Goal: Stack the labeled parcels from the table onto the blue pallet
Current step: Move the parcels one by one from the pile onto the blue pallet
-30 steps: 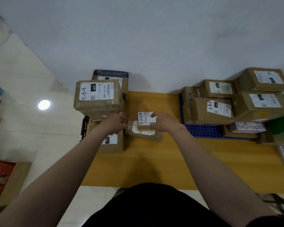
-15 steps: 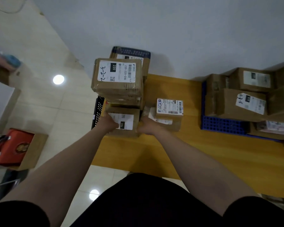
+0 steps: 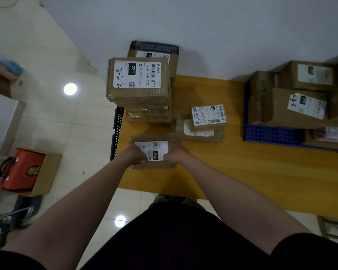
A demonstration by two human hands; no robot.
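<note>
Orange bag point(image 3: 21, 169) in open cardboard box point(image 3: 47, 174) on glossy tiled floor point(image 3: 47, 55); black perforated panel point(image 3: 117, 133) nearby; grey wall point(image 3: 203, 26).

We look down on a plain grey-white wall point(image 3: 203, 26) filling the view from 11 to 2 o'clock. A yellow wooden table point(image 3: 252, 172) stands against it, running from the centre out to 3 o'clock. Glossy cream floor tiles point(image 3: 47, 55) spread from 10 down to 6 o'clock, and we see two round lamp reflections in them, one point(image 3: 70, 89) at 10 o'clock and one point(image 3: 120, 221) near 6. At 9 o'clock an open cardboard box point(image 3: 49, 172) sits on the floor with an orange bag point(image 3: 21, 168) inside. Above it, at the left edge, we make out a white furniture panel point(image 3: 0, 117).
</note>
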